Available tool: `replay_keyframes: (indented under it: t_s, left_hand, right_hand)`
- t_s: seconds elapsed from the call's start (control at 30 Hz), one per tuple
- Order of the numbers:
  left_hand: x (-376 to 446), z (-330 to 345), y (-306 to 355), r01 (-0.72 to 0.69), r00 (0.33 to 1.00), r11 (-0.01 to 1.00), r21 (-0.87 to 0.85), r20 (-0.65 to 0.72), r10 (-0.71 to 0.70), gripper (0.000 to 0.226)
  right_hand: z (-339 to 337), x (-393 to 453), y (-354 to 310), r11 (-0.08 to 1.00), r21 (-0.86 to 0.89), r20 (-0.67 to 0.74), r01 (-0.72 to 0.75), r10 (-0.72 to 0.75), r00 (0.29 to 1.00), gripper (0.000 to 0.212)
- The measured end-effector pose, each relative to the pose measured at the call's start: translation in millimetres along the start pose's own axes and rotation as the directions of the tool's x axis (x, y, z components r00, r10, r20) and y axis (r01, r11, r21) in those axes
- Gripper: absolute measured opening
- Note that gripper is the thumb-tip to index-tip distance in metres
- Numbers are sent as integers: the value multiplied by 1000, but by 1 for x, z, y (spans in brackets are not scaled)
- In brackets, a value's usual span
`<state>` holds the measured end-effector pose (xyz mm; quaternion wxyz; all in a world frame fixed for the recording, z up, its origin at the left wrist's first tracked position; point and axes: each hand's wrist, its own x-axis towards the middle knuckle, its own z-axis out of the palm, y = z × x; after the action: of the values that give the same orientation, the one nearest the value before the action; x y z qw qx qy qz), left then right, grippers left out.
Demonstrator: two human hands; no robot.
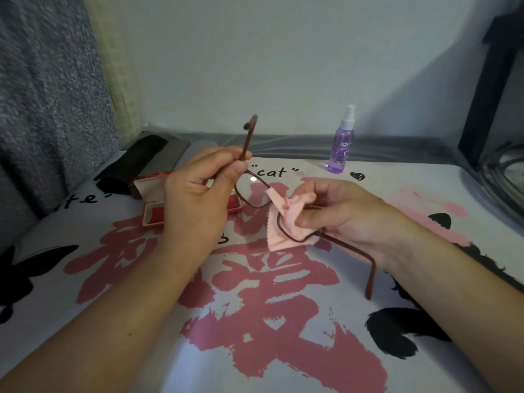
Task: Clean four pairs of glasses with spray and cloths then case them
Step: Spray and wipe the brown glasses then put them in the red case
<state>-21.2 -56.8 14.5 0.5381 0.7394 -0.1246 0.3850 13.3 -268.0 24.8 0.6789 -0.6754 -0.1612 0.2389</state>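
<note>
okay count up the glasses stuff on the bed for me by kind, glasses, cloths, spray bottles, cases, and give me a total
Glasses: 1, brown frame, held by the left hand.
Cloths: 1, pink, pinched in the right hand.
Spray bottles: 1, purple.
Cases: 2, an open red case and a dark case.
Total: 5.

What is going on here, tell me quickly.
A person is cleaning a pair of brown-framed glasses. The left hand pinches one temple near the hinge and holds the frame up over the printed sheet, while the right hand presses a pink cloth around the other lens. The purple spray bottle stands upright behind, untouched. An open red case lies to the left, with a dark case behind it.
</note>
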Motion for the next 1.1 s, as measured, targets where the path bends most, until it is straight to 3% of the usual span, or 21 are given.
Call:
replay_keyframes:
  t_s: [0.1, 0.23, 0.43, 0.57, 0.73, 1.0, 1.1]
  left_hand:
    - [-1, 0, 2, -22, 1000, 1000, 16, 11, 22, 24]
    - [0, 0, 1, 4, 1000, 1000, -19, -5, -4, 25]
    - [-1, 1, 1, 45, 999, 998, -43, -4, -45, 24]
    - [-2, 3, 4, 42, 998, 998, -35, 39, -41, 26]
    - [-1, 2, 6, 112, 993, 989, -101, 50, -107, 26]
    - [-3, 2, 6, -10, 999, 998, -55, 50, 13, 24]
    - [-3, 0, 5, -88, 995, 996, -9, 47, 88, 22]
  right_hand:
    - [2, -1, 4, 995, -45, 18, -88, 89, 996, 30]
    - [3, -8, -1, 975, -134, 166, -177, 198, 966, 23]
    - [-1, -15, -13, 967, -157, 285, -200, 238, 929, 26]
    - [6, -16, -11, 950, -229, 209, -214, 263, 942, 35]
    - [13, -14, -7, 936, -312, 74, -161, 193, 978, 14]
    - [10, -15, -10, 923, -384, 98, -29, 72, 993, 20]
    - [7, -15, -12, 906, -424, 139, -26, 93, 986, 37]
